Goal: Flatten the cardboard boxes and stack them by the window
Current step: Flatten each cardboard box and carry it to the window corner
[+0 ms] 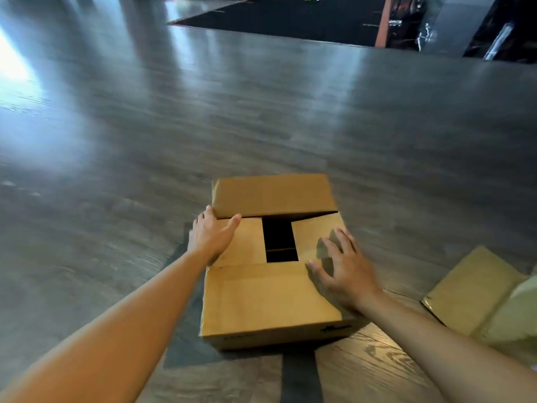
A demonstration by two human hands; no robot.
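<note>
Brown corrugated cardboard box on a grey wood-grain floor, both hands on its top flaps.

At the box's left edge the left hand lies on the small inner flap, fingers hooked at the corner of the far flap, thumb stretched along its edge. A dark gap shows between the inner flaps at the box's middle. On the right side the right hand is spread, fingertips touching the right inner flap, gripping nothing. Right of the box lies a flat tan cardboard piece.
</note>
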